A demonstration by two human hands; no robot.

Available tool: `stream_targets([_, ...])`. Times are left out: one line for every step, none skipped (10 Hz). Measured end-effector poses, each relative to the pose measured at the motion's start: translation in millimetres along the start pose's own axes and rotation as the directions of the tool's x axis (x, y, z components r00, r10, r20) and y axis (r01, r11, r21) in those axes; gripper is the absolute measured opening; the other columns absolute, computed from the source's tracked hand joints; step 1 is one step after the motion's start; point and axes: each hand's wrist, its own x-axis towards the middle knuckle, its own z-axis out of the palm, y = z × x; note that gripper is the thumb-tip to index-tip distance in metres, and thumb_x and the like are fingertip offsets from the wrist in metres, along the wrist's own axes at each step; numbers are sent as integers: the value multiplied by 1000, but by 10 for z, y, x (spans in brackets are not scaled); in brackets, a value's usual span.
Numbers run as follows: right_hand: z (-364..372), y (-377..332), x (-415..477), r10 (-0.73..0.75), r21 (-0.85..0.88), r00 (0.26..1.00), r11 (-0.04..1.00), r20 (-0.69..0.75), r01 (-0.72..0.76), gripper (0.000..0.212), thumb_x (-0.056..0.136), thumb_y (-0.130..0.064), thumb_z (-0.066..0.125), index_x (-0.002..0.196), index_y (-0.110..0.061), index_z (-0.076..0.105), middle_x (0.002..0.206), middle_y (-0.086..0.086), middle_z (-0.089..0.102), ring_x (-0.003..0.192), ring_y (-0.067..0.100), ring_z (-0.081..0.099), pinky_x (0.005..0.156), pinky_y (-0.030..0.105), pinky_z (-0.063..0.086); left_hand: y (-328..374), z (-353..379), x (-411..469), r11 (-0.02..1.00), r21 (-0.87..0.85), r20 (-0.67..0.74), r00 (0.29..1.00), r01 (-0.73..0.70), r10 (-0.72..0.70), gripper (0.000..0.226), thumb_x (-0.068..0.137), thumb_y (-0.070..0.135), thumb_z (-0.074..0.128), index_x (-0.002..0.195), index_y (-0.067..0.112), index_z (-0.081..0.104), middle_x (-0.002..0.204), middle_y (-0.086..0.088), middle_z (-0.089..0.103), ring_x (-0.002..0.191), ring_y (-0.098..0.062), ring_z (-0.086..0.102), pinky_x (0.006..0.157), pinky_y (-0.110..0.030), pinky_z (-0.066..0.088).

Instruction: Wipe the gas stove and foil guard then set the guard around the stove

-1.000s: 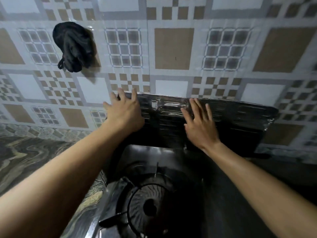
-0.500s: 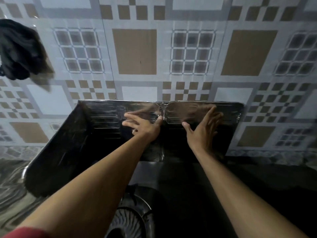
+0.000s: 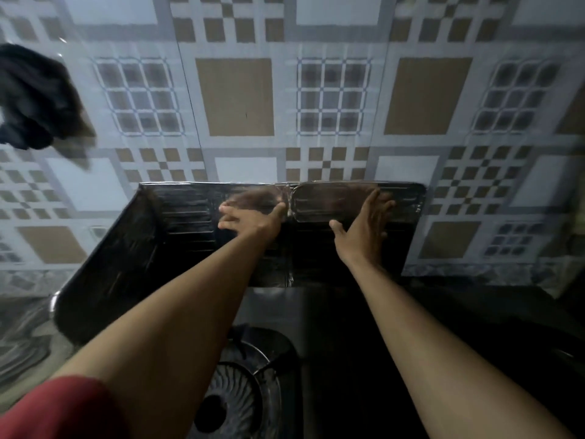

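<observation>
The dark, ribbed foil guard (image 3: 177,236) stands upright against the patterned tiled wall (image 3: 234,96), behind the black gas stove (image 3: 240,394), its left panel angled forward; both hands reach to its back panel. The left hand (image 3: 250,221) lies flat with fingers spread on the panel near the centre seam; the right hand (image 3: 367,226) presses open-palmed just right of that seam, fingertips near the top edge.

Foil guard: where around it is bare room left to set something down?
Bare marbled counter lies left of the foil guard. Dark surface right of the burner looks free. Between both hands and the guard it is crowded.
</observation>
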Motion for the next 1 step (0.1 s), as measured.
stream_targets([-464, -201, -164, -8, -20, 1000, 1000, -1, 8, 106, 92, -29, 65, 151, -32, -22, 163, 9, -15, 150, 32, 3, 116, 58, 25, -9, -198, -84, 1000, 8, 86, 996, 10, -10, 118, 79, 51, 73, 155, 4, -4, 160, -29, 14, 145, -49, 20, 118, -55, 26])
